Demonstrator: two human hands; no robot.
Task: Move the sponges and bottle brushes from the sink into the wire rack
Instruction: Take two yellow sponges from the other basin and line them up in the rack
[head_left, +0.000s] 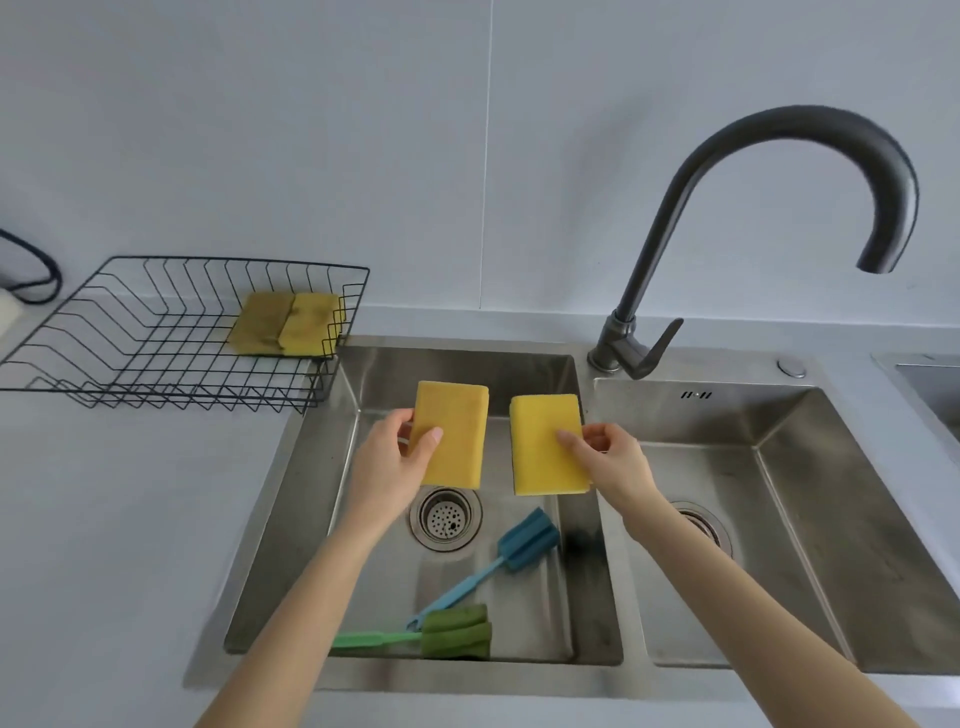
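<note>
My left hand (397, 457) holds one yellow sponge (457, 431) by its left edge, lifted above the left sink basin (322, 519). My right hand (608, 457) grips a second yellow sponge (543, 447) by its right edge, beside the first. Down in the basin lie a blue bottle brush (524, 543) and a green bottle brush (454, 631), their handles crossing near the front. The black wire rack (156, 338) stands on the counter to the left, with two yellow sponges (288, 323) lying side by side in its right end.
A dark curved faucet (727, 208) rises behind the divider, its spout over the right basin (831, 519). A round drain strainer (445, 517) sits in the left basin floor. A dark cable (36, 270) loops at the far left by the wall.
</note>
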